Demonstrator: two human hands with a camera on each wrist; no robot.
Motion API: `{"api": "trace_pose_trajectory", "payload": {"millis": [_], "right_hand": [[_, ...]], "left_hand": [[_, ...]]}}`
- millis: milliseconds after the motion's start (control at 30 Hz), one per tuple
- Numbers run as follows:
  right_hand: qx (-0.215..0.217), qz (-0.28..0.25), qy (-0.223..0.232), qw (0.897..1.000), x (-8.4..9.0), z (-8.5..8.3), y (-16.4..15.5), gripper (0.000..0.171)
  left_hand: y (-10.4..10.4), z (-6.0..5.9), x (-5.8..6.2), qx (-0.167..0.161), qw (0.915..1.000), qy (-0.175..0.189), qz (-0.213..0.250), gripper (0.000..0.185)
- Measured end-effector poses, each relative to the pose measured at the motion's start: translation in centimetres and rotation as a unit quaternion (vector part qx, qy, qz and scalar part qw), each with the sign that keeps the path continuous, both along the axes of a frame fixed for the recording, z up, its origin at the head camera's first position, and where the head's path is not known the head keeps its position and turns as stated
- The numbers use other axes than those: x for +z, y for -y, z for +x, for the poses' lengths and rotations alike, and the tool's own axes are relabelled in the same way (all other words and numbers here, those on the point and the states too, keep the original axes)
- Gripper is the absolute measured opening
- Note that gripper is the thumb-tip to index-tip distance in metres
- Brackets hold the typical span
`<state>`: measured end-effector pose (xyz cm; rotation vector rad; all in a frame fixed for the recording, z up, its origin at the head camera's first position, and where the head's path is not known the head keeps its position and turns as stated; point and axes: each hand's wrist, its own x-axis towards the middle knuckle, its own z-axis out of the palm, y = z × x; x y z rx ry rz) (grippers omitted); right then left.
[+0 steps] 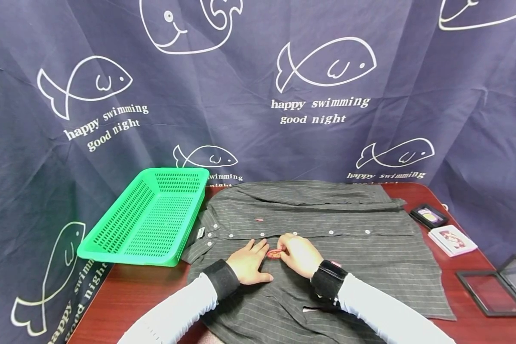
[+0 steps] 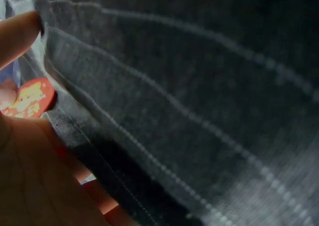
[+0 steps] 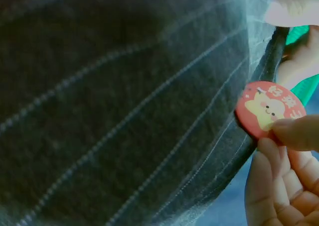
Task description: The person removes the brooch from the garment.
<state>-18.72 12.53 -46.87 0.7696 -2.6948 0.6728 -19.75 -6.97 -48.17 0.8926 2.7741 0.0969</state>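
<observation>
Between the two hands, on the person's side of the shirt's (image 1: 382,267) button row, the round badge (image 1: 274,254) is pinched at its right edge by the right hand (image 1: 300,255), the nearer one; just left of it, the left hand (image 1: 249,263) is laid on the cloth with fingers extended. No long axis is offered by the badge's disc

I get a bright, even head view; both wrist views are dim, the close shirt (image 2: 174,76) blurred
</observation>
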Motion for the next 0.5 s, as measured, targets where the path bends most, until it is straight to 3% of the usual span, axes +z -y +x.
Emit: {"api": "trace_pose_trajectory", "payload": {"millis": [500], "right_hand": [[0.037, 0.039, -0.081, 0.995, -0.60, 0.43, 0.08, 0.025]], "left_hand": [[0.11, -0.17, -0.58, 0.000, 0.9999, -0.010, 0.010, 0.087]]}}
